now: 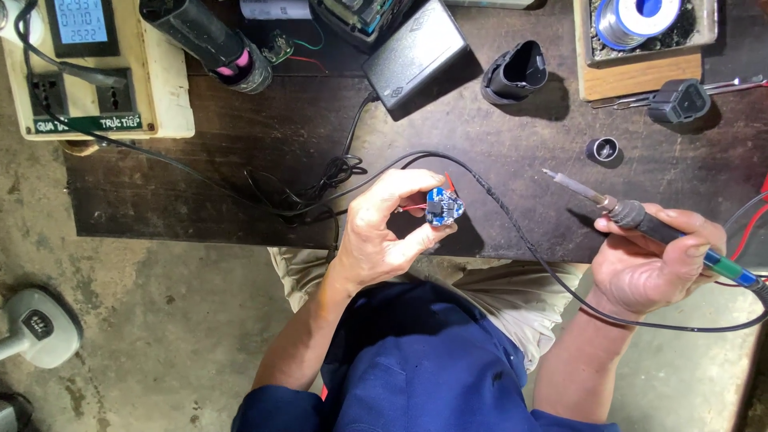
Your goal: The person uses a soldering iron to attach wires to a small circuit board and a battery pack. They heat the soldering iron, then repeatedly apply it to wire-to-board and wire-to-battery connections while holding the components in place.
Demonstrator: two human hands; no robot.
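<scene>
A dark, worn wooden bench [240, 160] over a concrete floor is strewn with a black power adapter [416, 56], a black plastic cap [516, 72] and a solder spool [636, 20]. A small blue circuit board [443, 206] with red wires is pinched between the fingertips of the left hand [384, 236], just above the bench's near edge. A soldering iron [640, 216] is gripped in the closed right hand [648, 260], its tip held well apart from the board.

Dark, worn wooden workbench [240, 192] filling the upper part of the view. Below and left of the workbench, bare concrete floor [160, 320], grey, stained and blotchy. On the floor, left of the workbench's lower corner, a pale grey device [36, 326]. Flat, even lighting; soft shadows on the workbench.
</scene>
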